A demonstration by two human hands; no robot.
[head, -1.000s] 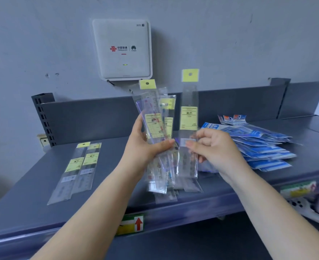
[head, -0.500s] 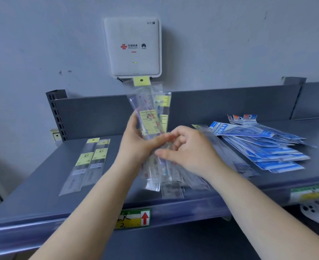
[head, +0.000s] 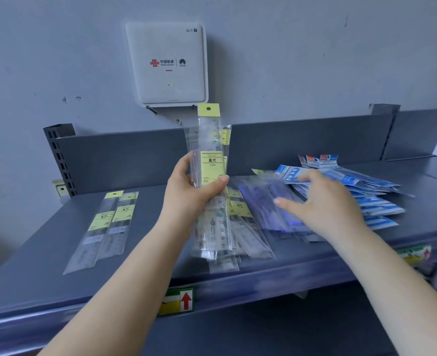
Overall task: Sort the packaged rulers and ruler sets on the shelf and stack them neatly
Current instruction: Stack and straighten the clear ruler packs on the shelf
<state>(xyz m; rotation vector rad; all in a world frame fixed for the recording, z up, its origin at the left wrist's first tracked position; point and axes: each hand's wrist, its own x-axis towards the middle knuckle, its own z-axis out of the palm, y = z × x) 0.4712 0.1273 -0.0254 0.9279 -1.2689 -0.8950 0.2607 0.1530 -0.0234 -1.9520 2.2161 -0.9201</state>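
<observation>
Head view: left hand (head: pixel 186 194) grips clear-sleeved rulers (head: pixel 212 176).

Looked like a stationery shop or its stock area. Landmark: the grey metal shelf (head: pixel 45 265), a retail gondola type w/ a slotted upright (head: pixel 59 160) at its left rear corner and a low back panel (head: pixel 125 160). On the shelf's front edge sat a price-tag strip w/ a yellow label and red arrow (head: pixel 179 301); another label (head: pixel 415 254) was further right along that edge. Goods on the shelf were hang-hole retail packs: clear ruler sleeves w/ yellow headers (head: pixel 107 224) at left, blue-printed packs (head: pixel 371 196) at right. Above the shelf, on a plain painted wall, hung a white WiFi router (head: pixel 167 64).
</observation>
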